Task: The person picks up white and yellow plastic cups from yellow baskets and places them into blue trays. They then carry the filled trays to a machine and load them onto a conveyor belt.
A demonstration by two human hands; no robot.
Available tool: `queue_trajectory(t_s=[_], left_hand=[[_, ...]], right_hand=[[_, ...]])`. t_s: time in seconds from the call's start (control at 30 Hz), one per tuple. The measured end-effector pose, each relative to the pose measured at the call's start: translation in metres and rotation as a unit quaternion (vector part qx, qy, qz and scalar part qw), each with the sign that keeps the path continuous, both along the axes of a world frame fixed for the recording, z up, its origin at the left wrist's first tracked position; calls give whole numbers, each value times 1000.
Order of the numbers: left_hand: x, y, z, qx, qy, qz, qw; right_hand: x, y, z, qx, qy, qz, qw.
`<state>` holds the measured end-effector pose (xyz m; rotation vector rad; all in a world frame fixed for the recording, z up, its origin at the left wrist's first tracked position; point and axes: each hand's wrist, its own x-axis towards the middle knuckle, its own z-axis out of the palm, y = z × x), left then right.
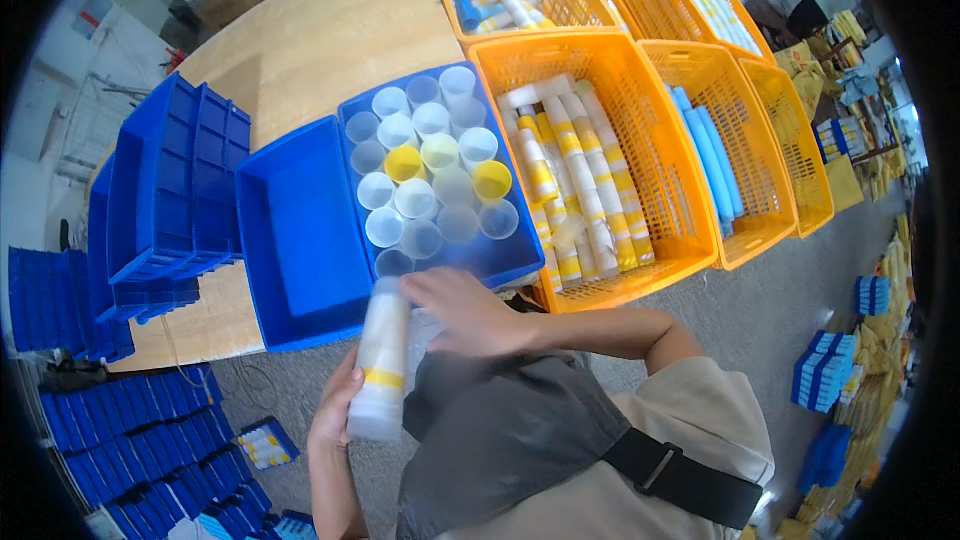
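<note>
My left hand is wrapped round the lower part of a tall stack of translucent white plastic cups with a yellow band. The stack stands almost upright in front of my body. At its top end is my right hand, smeared by motion, so its finger grip is unclear. Just beyond the hands, a blue tray holds rows of upright translucent cups, with a few yellow ones among them. The nearest cup in the tray is close to the stack's top.
An empty blue tray adjoins on the left, beside stacked blue trays on the wooden table. At right, an orange crate holds long cup stacks; another crate holds blue ones. More blue trays lie at lower left.
</note>
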<state>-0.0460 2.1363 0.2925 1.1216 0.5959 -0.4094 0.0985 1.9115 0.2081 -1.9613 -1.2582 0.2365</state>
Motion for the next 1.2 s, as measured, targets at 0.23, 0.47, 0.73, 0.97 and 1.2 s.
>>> queue_trajectory(t_s=[0.23, 0.47, 0.73, 0.97, 1.2], left_hand=[[42, -35, -21, 10, -131, -68, 989], [75, -24, 6, 282, -176, -126, 935], [80, -34, 21, 470, -347, -146, 798], [81, 9, -13, 410, -232, -73, 879], [95, 2, -34, 560, -289, -62, 774]], right_hand=[[-12, -13, -4, -1, -107, -110, 988], [18, -61, -10, -23, -98, -251, 963], [17, -38, 48, -88, -137, -54, 985], [48, -59, 7, 168, 228, -335, 899], [40, -29, 3, -12, -58, -144, 988]])
